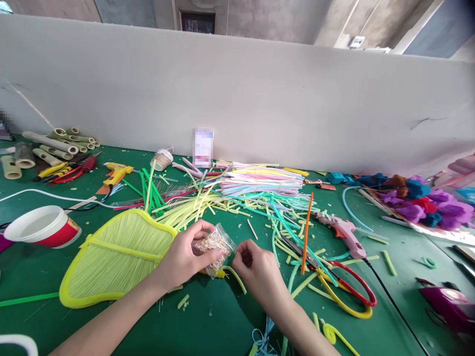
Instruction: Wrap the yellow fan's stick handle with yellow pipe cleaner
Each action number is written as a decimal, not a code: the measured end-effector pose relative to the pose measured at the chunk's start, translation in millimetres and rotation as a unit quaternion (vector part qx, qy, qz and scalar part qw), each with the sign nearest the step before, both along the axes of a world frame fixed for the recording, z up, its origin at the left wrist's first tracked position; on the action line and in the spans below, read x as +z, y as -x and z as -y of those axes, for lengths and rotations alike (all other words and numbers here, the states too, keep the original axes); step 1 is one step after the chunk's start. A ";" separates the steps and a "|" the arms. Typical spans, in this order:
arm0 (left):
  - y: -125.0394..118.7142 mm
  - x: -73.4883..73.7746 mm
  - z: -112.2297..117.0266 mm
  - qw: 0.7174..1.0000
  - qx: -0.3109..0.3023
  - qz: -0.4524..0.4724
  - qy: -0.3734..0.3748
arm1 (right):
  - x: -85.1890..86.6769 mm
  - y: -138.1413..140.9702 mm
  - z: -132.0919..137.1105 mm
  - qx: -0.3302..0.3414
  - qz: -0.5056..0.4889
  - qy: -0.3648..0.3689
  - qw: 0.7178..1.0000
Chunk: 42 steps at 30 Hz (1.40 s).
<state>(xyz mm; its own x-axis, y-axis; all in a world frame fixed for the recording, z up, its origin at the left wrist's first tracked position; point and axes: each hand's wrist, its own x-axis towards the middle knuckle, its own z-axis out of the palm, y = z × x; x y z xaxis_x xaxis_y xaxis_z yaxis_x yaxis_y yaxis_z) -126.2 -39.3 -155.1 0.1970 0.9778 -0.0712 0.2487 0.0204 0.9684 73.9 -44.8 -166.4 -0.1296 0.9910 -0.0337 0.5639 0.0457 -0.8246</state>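
Packet (215,246) of small gold bits, clear plastic, sits low in the middle of the frame, pinched in the left hand (185,254), whose fingers are curled closed around it; the right hand (260,269) is half closed just beside it, fingertips at the packet's edge, holding nothing I can make out; the packet looks still full, so the decorating seems barely begun. Left of it, the yellow leaf-shaped fan (115,257) lies finished-looking on the green surface (208,316); behind it, cut straws (256,185) lie scattered; to the right, a pink glue gun (345,232) and red-handled scissors (349,289) rest untouched.
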 end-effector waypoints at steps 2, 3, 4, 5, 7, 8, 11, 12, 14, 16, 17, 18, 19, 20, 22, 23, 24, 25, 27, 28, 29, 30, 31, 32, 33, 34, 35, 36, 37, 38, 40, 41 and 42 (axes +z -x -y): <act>1.4 1.1 -0.2 0.999 0.005 0.030 0.021 | 0.7 -4.5 -3.4 0.002 -0.096 0.060 0.994; 1.8 1.2 -0.5 0.999 0.004 0.038 0.027 | 1.3 -5.9 -4.7 0.009 -0.156 0.091 0.984; 1.9 1.2 -0.7 0.999 0.002 0.042 0.029 | 1.9 -6.5 -5.4 0.018 -0.210 0.117 0.970; 1.8 1.0 -1.0 0.999 0.000 0.042 0.029 | 2.4 -6.5 -5.6 0.027 -0.253 0.136 0.957; 1.2 0.8 -1.6 0.999 -0.001 0.041 0.026 | 2.7 -4.8 -4.8 0.043 -0.300 0.161 0.939; 0.9 0.8 -1.8 0.999 -0.001 0.042 0.028 | 2.6 -3.6 -4.0 0.048 -0.311 0.171 0.934; 0.2 1.6 -2.5 0.998 0.000 0.046 0.037 | 2.8 -0.8 -1.9 0.053 -0.328 0.183 0.925; 0.0 1.9 -2.6 0.998 -0.002 0.049 0.040 | 3.3 -0.5 -1.7 0.054 -0.334 0.185 0.923; -0.2 2.3 -2.4 0.997 -0.016 0.054 0.044 | 5.1 -1.0 -2.1 0.057 -0.342 0.190 0.919; -0.1 2.7 -1.9 0.997 -0.031 0.054 0.043 | 7.0 -3.1 -3.8 0.058 -0.337 0.195 0.919; 0.2 2.9 -1.6 0.997 -0.034 0.052 0.041 | 7.8 -4.7 -5.2 0.056 -0.332 0.194 0.921; 0.7 3.3 -1.2 0.997 -0.034 0.049 0.040 | 8.4 -6.6 -6.7 0.052 -0.326 0.191 0.924; 1.5 3.7 -1.0 0.998 -0.029 0.048 0.038 | 8.9 -8.7 -8.2 0.045 -0.320 0.187 0.928; 2.3 4.1 -0.9 0.998 -0.023 0.047 0.037 | 9.3 -10.9 -9.7 0.036 -0.315 0.182 0.931; 4.1 5.0 -1.2 0.998 -0.010 0.052 0.039 | 9.9 -14.4 -11.8 0.024 -0.307 0.175 0.935; 4.7 5.4 -1.5 0.997 -0.006 0.056 0.042 | 10.0 -15.3 -12.1 0.022 -0.306 0.175 0.935; 5.0 5.6 -1.8 0.997 -0.003 0.060 0.047 | 10.1 -15.5 -12.0 0.024 -0.309 0.179 0.934; 4.9 5.6 -2.1 0.997 -0.002 0.062 0.050 | 10.0 -14.9 -11.4 0.028 -0.316 0.185 0.930; 3.9 5.2 -2.4 0.997 -0.005 0.061 0.053 | 9.4 -12.2 -9.3 0.039 -0.331 0.203 0.921; 3.2 4.8 -2.4 0.997 -0.009 0.059 0.051 | 9.0 -10.4 -8.1 0.044 -0.336 0.210 0.917; 2.4 4.3 -2.3 0.997 -0.014 0.058 0.048 | 8.7 -8.7 -6.9 0.049 -0.336 0.215 0.916; 1.6 3.9 -2.0 0.997 -0.018 0.056 0.044 | 8.4 -7.1 -5.9 0.052 -0.334 0.217 0.916; 0.9 3.4 -1.7 0.997 -0.022 0.054 0.040 | 8.1 -5.7 -5.1 0.054 -0.330 0.216 0.917; 0.3 3.0 -1.3 0.998 -0.025 0.052 0.038 | 7.8 -4.6 -4.6 0.054 -0.326 0.213 0.920; -0.3 2.6 -0.7 0.998 -0.028 0.049 0.039 | 7.6 -3.6 -4.1 0.054 -0.321 0.209 0.922; -0.9 2.3 -0.1 0.998 -0.030 0.046 0.041 | 7.2 -2.8 -3.8 0.053 -0.315 0.205 0.925; -1.5 1.8 0.6 0.998 -0.031 0.040 0.042 | 6.8 -2.1 -3.7 0.050 -0.305 0.201 0.929; -2.0 1.4 1.4 0.998 -0.030 0.030 0.041 | 6.3 -1.6 -3.7 0.046 -0.290 0.197 0.936; -2.4 1.0 2.2 0.999 -0.028 0.018 0.036 | 5.7 -1.6 -4.0 0.040 -0.266 0.191 0.944; -2.7 0.7 2.8 0.999 -0.025 0.003 0.028 | 5.2 -2.1 -4.5 0.028 -0.238 0.178 0.954; -2.4 0.6 3.4 1.000 -0.017 -0.022 0.010 | 4.6 -5.3 -6.7 -0.007 -0.183 0.140 0.973; -1.8 1.0 3.1 1.000 -0.012 -0.028 0.004 | 4.7 -7.9 -8.2 -0.023 -0.166 0.121 0.978; -1.0 1.6 2.6 1.000 -0.008 -0.027 0.004 | 5.1 -10.7 -9.9 -0.036 -0.158 0.108 0.981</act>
<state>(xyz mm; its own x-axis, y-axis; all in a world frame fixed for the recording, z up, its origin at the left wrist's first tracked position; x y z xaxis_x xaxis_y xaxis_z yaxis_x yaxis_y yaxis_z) -125.2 -41.9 -153.5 0.2073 0.9742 -0.0896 0.3011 0.0236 0.9533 84.7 -35.0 -161.2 -0.0981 0.9721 -0.2129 0.2732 -0.1794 -0.9451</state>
